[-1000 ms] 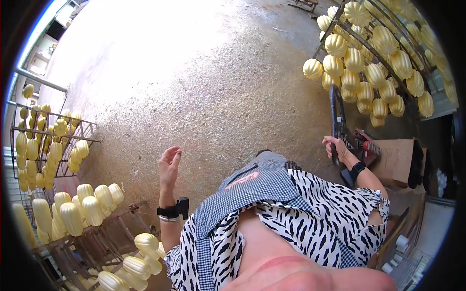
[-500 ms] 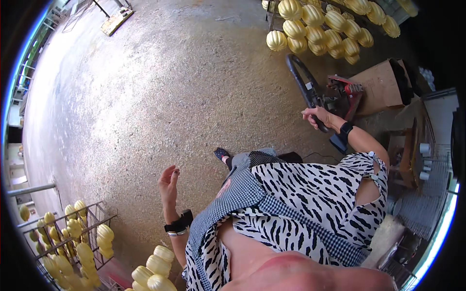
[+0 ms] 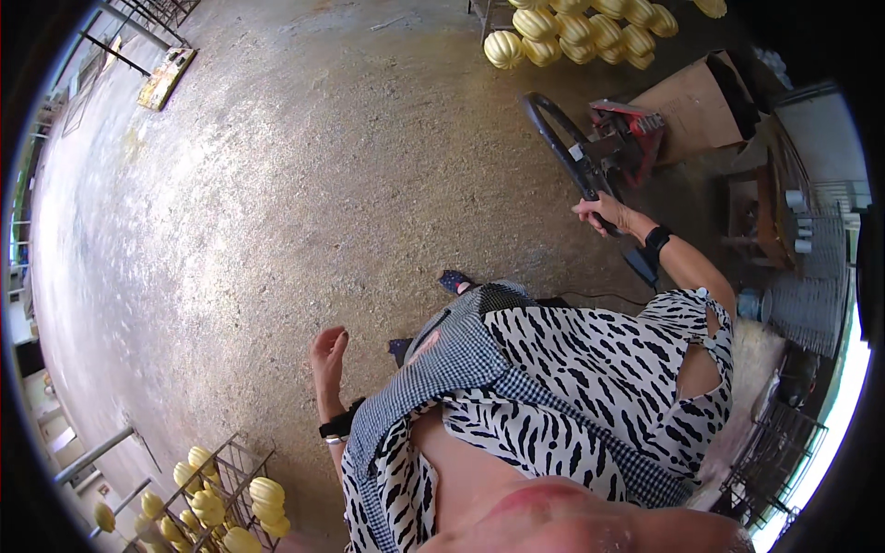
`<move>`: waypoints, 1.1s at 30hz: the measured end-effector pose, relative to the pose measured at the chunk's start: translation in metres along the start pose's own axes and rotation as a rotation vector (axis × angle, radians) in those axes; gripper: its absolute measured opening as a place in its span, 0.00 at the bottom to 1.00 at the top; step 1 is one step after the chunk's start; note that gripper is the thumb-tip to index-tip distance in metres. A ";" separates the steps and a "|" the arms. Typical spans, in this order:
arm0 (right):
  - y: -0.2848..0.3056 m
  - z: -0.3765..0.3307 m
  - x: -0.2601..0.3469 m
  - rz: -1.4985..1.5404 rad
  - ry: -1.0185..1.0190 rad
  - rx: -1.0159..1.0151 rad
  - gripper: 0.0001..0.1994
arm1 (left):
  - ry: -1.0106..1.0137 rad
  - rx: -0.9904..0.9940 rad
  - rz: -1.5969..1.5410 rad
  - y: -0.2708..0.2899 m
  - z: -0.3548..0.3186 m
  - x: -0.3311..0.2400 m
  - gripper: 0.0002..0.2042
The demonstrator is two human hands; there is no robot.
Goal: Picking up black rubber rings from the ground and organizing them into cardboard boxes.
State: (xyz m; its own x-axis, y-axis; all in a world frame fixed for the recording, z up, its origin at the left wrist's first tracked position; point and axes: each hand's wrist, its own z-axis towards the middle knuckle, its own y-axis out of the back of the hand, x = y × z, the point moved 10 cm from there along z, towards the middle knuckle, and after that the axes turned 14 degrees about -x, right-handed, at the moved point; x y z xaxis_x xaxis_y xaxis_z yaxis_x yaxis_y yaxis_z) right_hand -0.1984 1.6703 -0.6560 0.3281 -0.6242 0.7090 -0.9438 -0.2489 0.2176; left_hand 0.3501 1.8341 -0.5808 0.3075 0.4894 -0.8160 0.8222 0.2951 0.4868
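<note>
My right hand (image 3: 604, 214) is wrapped round the lower part of the black loop handle (image 3: 557, 138) of a red pallet jack (image 3: 636, 138). A black band circles that wrist. Beyond the jack's red body, and seemingly on it, a large brown cardboard box (image 3: 687, 109) sits tilted in view; its underside is hidden. My left hand (image 3: 329, 358) hangs over the bare floor beside my body. It holds nothing, its fingers loosely bent and the thumb apart.
Pale yellow ribbed rounded pieces (image 3: 578, 29) hang in clusters on a rack at the upper right. More fill a wire rack (image 3: 241, 465) at the lower left. A brown wooden stand (image 3: 770, 217) is on the right. A yellowish base with a post (image 3: 167, 79) stands far left.
The view has shifted, and I appear to have stepped along with my right hand still on the handle. Both shoes now show. The left hand stays free, slightly lower.
</note>
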 end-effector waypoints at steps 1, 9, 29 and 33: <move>-0.013 -0.006 0.004 0.007 0.014 -0.010 0.16 | -0.071 0.123 0.091 -0.003 0.012 -0.008 0.09; -0.012 -0.019 -0.001 -0.165 0.005 -0.216 0.16 | 0.080 0.484 -0.003 -0.048 -0.054 -0.072 0.12; 0.091 -0.074 -0.159 -0.110 -0.231 -0.603 0.15 | -0.768 0.875 0.124 -0.072 -0.082 -0.029 0.11; 0.070 -0.084 -0.166 -0.051 -0.262 -0.588 0.14 | -0.915 0.785 0.093 -0.067 -0.079 -0.038 0.11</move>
State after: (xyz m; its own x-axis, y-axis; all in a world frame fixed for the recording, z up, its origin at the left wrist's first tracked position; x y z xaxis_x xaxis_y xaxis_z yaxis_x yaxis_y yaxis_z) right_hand -0.3226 1.8189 -0.7025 0.3019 -0.8009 0.5171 -0.7669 0.1182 0.6308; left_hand 0.2455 1.8603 -0.5585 0.3447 -0.3732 -0.8614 0.7483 -0.4448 0.4922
